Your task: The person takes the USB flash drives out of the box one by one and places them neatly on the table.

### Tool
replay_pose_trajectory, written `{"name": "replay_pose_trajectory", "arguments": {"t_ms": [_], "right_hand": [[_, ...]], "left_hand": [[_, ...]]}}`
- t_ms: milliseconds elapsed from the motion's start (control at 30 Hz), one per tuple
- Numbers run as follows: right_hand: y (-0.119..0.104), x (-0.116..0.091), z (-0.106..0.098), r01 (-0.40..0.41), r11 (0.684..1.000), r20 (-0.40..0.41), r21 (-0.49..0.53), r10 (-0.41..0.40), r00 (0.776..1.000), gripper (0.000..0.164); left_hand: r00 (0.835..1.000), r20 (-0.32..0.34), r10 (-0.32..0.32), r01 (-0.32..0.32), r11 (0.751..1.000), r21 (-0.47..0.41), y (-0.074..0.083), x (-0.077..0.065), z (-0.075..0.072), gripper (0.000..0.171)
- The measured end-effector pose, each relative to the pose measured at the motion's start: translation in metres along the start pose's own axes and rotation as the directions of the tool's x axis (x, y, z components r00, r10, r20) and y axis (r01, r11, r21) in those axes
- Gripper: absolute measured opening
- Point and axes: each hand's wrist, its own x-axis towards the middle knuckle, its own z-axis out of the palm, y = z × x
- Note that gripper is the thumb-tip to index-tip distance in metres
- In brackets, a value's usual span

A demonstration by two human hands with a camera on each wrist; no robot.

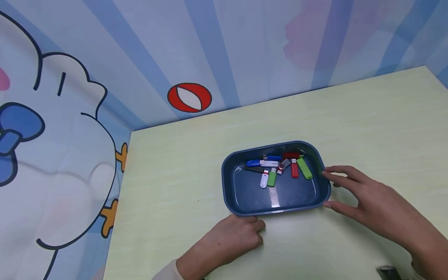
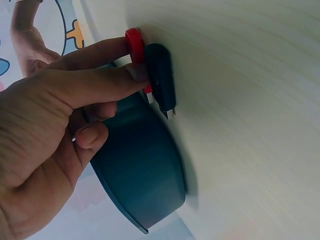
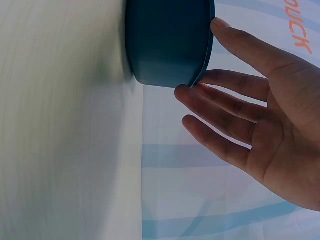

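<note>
In the head view a dark blue tray [image 1: 229, 184] sits on the table, holding several USB sticks, among them a green one [image 1: 304, 168], a red one [image 1: 294, 171] and a white one [image 1: 264, 179]. My left hand [image 1: 232, 238] is at the tray's front side, fingers curled. The left wrist view shows it pinching a red USB stick [image 2: 135, 47] between thumb and index finger. A dark USB stick [image 2: 161, 77] lies against the red one; whether it is gripped too, I cannot tell. With fingers spread and relaxed, my right hand [image 1: 381, 206] touches the tray's right rim.
Pale table surface [image 1: 168, 175] surrounds the tray. Behind and to the left stand walls [image 1: 262, 50] printed with cartoon figures and stripes. A small dark object [image 1: 388, 272] shows at the bottom right, near my right forearm.
</note>
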Motion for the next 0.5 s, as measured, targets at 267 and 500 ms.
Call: {"name": "replay_pose_trajectory", "arguments": {"t_ms": [267, 500], "right_hand": [[-0.0007, 0.0010, 0.0010, -0.015, 1.000, 0.010, -0.004, 0.015, 1.000, 0.073], [-0.0008, 0.0010, 0.0002, -0.013, 1.000, 0.005, 0.001, 0.013, 1.000, 0.073]], "left_hand": [[1.000, -0.006, 0.004, -0.004, 1.000, 0.002, 0.0004, 0.0009, 0.0011, 0.028], [1.000, -0.010, 0.007, -0.007, 1.000, -0.001, 0.0004, 0.0000, 0.0003, 0.028]]}}
